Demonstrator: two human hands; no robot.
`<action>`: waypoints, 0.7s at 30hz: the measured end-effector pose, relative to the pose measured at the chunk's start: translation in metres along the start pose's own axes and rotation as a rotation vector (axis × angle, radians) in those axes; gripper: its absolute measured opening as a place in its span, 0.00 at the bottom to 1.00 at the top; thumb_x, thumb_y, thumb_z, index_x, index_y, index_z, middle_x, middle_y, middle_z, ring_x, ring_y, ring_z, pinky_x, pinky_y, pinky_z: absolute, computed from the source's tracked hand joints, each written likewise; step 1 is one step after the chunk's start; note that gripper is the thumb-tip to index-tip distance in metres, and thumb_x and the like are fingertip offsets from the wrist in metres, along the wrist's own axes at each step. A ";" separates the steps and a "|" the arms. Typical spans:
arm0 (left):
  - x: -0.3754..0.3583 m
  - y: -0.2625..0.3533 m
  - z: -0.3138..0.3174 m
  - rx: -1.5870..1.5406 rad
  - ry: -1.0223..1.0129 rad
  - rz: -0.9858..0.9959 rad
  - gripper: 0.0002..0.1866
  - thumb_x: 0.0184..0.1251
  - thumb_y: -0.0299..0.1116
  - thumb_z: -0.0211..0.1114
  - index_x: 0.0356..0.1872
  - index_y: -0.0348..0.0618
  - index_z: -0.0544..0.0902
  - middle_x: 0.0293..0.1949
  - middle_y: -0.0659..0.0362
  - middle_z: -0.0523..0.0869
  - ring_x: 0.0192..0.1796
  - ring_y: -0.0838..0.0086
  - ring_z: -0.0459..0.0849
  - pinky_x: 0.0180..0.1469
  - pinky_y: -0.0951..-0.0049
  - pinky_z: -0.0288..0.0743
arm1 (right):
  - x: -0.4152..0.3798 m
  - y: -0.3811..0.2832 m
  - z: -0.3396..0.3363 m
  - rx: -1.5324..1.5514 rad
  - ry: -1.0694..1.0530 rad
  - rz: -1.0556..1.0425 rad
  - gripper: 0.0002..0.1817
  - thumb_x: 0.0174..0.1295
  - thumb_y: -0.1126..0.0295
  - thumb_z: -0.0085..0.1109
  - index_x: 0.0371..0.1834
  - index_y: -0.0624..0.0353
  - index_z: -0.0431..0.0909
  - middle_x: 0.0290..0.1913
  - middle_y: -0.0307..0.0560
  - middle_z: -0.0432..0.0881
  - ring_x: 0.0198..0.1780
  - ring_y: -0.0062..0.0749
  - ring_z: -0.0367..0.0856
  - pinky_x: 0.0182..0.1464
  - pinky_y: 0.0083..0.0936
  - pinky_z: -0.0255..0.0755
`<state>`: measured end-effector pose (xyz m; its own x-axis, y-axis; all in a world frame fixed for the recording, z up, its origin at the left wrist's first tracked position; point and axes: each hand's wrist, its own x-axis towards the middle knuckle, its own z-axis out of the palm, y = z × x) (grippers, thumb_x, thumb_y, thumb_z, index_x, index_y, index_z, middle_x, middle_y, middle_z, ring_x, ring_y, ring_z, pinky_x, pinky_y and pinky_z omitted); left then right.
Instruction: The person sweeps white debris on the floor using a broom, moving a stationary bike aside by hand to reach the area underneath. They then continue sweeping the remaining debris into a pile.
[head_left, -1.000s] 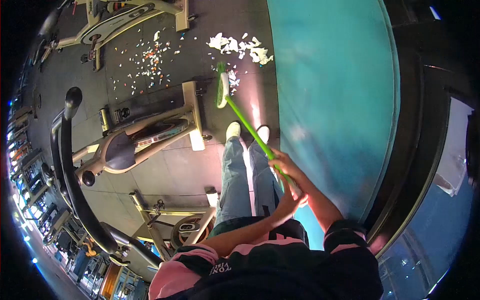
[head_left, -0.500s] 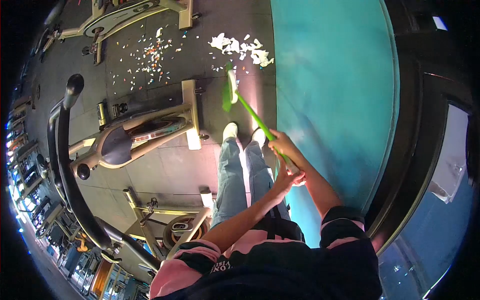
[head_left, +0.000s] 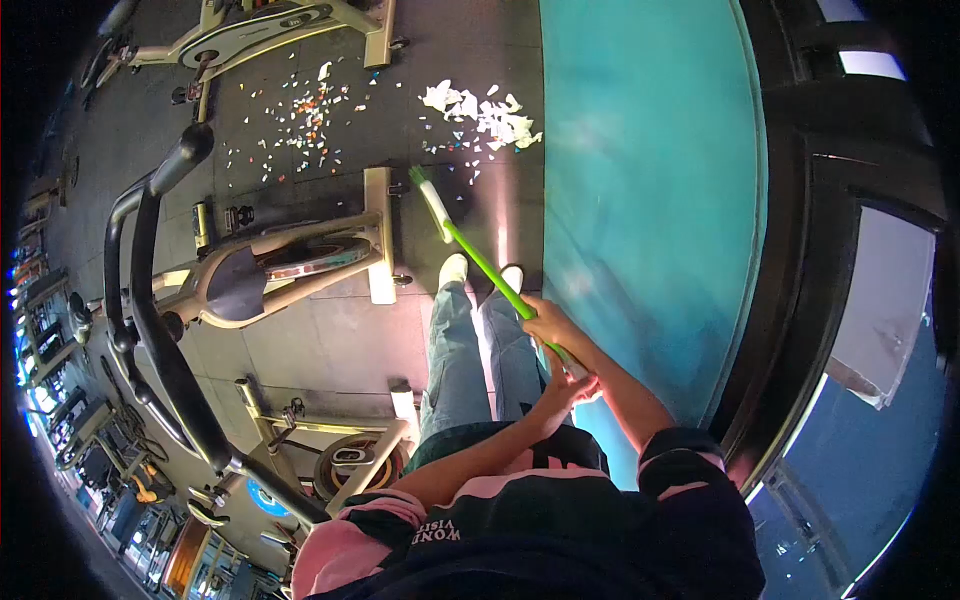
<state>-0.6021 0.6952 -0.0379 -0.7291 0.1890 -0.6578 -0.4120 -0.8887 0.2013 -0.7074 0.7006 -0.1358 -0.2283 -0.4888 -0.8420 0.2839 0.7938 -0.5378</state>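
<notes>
A green broom (head_left: 487, 268) with a white head slants across the middle of the view. My right hand (head_left: 552, 325) is wrapped round its handle. Behind it, at the handle's top end, my left hand (head_left: 566, 388) is closed on the same handle. The broom's head (head_left: 436, 210) is over the dark floor ahead of my shoes, its green bristles pointing to the far left. Just beyond lies a pile of crumpled white paper scraps (head_left: 480, 113). Left of this pile, small white and orange bits (head_left: 312, 115) are scattered.
An exercise bike (head_left: 240, 285) stands close on my left, its black handlebar (head_left: 150, 280) rising near me. Another bike (head_left: 250, 40) is at the far left. A teal surface (head_left: 650, 200) runs along my right, beside a dark frame (head_left: 800, 300).
The broom's head has swung left and a little nearer to me, away from the paper pile. Both hands have shifted slightly left on the view, still gripping the handle.
</notes>
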 end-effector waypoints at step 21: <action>-0.007 0.006 -0.002 -0.149 -0.138 -0.061 0.49 0.65 0.29 0.54 0.60 0.79 0.19 0.38 0.62 0.72 0.38 0.76 0.73 0.48 0.66 0.70 | -0.007 -0.008 -0.003 -0.418 0.130 -0.067 0.37 0.44 0.74 0.53 0.64 0.51 0.58 0.28 0.58 0.78 0.22 0.36 0.78 0.26 0.32 0.73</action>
<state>-0.5987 0.6874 -0.0334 -0.7774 0.2912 -0.5575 -0.3801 -0.9237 0.0475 -0.7110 0.6991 -0.1258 -0.3559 -0.5160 -0.7792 -0.1305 0.8530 -0.5053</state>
